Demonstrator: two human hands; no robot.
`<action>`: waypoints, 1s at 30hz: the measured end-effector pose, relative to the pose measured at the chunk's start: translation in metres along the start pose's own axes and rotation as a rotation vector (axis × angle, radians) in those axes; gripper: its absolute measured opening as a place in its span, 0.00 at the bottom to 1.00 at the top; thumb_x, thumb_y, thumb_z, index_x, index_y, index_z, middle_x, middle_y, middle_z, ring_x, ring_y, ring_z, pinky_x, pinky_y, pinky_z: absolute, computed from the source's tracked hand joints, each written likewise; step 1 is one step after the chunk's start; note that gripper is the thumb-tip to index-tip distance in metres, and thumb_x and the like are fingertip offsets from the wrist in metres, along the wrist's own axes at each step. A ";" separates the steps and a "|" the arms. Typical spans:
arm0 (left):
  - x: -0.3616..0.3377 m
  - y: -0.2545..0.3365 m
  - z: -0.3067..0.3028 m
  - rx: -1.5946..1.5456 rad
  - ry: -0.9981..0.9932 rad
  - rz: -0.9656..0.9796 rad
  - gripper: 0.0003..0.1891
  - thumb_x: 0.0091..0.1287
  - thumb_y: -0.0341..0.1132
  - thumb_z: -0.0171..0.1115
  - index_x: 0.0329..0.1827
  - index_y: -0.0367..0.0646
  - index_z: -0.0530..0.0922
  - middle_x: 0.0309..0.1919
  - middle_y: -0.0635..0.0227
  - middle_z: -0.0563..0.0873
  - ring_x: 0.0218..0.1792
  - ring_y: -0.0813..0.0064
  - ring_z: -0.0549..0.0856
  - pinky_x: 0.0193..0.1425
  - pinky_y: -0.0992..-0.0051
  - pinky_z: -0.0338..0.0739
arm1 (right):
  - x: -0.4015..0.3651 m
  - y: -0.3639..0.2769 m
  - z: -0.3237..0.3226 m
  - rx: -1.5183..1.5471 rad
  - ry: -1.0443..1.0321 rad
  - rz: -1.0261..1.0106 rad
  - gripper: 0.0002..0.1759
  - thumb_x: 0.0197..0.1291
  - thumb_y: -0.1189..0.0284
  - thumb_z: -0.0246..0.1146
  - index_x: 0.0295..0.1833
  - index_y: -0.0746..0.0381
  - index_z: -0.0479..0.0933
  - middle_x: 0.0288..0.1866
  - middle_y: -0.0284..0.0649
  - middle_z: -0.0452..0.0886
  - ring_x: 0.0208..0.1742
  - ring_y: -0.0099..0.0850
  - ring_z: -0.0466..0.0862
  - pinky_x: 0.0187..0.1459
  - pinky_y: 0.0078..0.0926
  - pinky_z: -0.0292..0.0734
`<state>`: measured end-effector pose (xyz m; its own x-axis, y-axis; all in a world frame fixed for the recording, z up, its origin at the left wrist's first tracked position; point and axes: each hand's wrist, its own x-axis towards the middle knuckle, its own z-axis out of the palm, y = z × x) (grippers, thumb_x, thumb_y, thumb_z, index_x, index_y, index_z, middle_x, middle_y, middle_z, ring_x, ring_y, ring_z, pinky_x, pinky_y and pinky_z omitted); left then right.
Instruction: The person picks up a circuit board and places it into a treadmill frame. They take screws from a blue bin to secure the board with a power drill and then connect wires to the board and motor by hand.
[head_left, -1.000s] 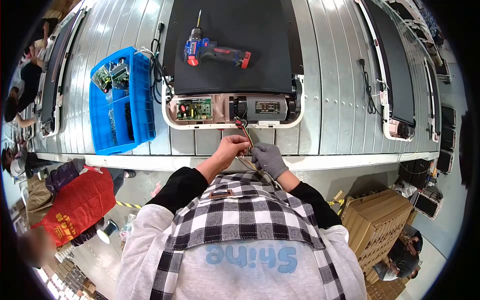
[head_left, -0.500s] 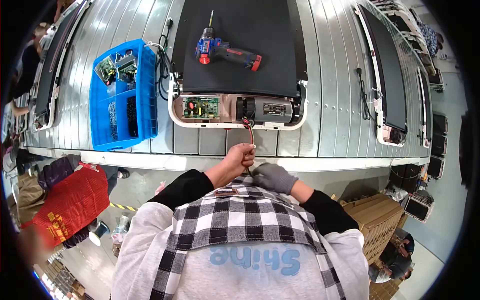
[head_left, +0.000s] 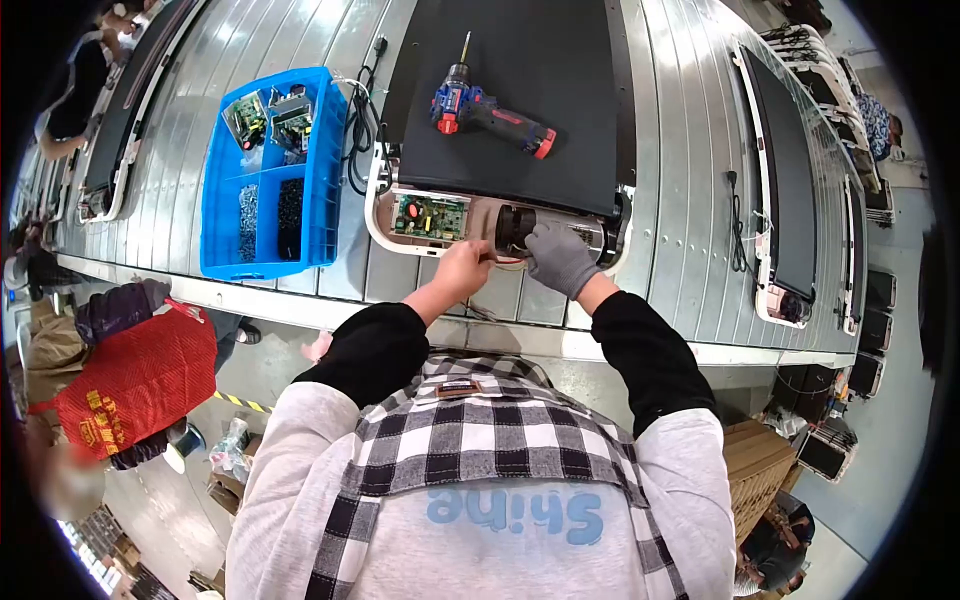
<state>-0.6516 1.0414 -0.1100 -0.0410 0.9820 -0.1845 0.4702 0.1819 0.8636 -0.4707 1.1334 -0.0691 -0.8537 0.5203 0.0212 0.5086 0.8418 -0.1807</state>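
An open treadmill-like unit with a white frame (head_left: 385,238) holds a green circuit board (head_left: 430,217) and a cylindrical black motor (head_left: 512,228). My bare left hand (head_left: 462,272) is at the frame's front edge, between board and motor, its fingertips pinched on the thin motor wires, which are mostly hidden. My right hand (head_left: 562,260), in a grey glove, reaches over the motor with curled fingers. It covers much of the motor, and what its fingertips grip is hidden. On the black belt (head_left: 520,80) behind lies a blue and red cordless drill (head_left: 490,115).
Left of the unit stands a blue divided bin (head_left: 325,215) with circuit boards and small screws. A coiled black cord (head_left: 362,140) lies between them. Another black-belted unit (head_left: 775,170) sits to the right on the metal table (head_left: 680,220). Other people are at the far edges.
Both hands have moved forward from near my chest to the unit's front edge. The right hand now covers part of the motor. The view has shifted, moving the bench rightward.
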 end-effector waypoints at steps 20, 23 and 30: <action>0.011 -0.003 0.020 0.294 0.028 0.046 0.01 0.53 0.29 0.61 0.27 0.43 0.79 0.34 0.64 0.78 0.32 0.54 0.82 0.35 0.58 0.76 | 0.005 0.003 0.007 -0.103 -0.024 -0.357 0.04 0.46 0.68 0.57 0.29 0.54 0.74 0.30 0.32 0.72 0.35 0.31 0.74 0.35 0.31 0.68; 0.011 -0.007 0.020 0.265 0.027 0.031 0.01 0.53 0.30 0.61 0.27 0.43 0.79 0.33 0.64 0.78 0.32 0.55 0.82 0.35 0.58 0.76 | 0.007 0.006 0.008 -0.085 -0.036 -0.357 0.04 0.45 0.68 0.57 0.26 0.54 0.75 0.27 0.32 0.72 0.34 0.31 0.74 0.35 0.33 0.68; 0.005 -0.007 0.006 0.103 -0.013 0.131 0.04 0.54 0.28 0.59 0.29 0.42 0.82 0.34 0.62 0.79 0.34 0.55 0.82 0.38 0.60 0.76 | 0.003 -0.010 0.012 -0.033 0.024 -0.104 0.03 0.44 0.68 0.59 0.25 0.54 0.76 0.27 0.32 0.73 0.36 0.33 0.75 0.36 0.36 0.67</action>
<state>-0.6495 1.0451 -0.1203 0.0377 0.9961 -0.0802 0.5583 0.0456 0.8284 -0.4800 1.1253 -0.0790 -0.8994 0.4326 0.0619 0.4209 0.8956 -0.1439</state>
